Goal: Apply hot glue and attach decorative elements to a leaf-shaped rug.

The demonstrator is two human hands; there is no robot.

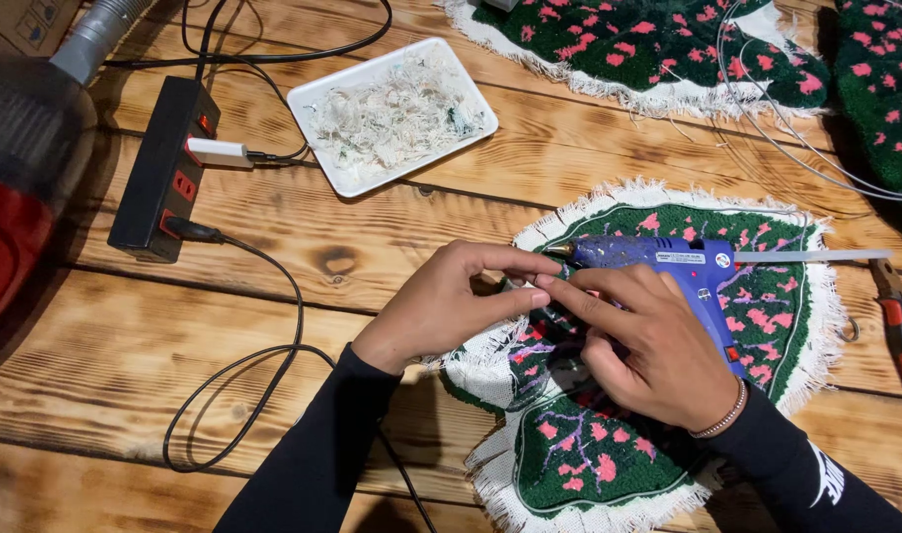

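A round green tufted rug piece (579, 444) with pink flowers and a white frayed border lies on the wooden table, its left edge folded over. My left hand (446, 301) pinches that folded edge with fingers and thumb. My right hand (658, 341) grips the handle of a blue hot glue gun (673, 262). The gun's nozzle points left toward the fold, and my right index finger presses on the fold beside my left fingertips. A clear glue stick (811, 257) juts out of the gun's back to the right.
A white tray (322, 99) of fibre scraps sits at the back. A black power strip (159, 173) with cables lies to the left, beside a red and grey vacuum (16, 168). More green tufted pieces (668, 39), wire loops (767, 118) and red-handled pliers (900, 321) lie at the right.
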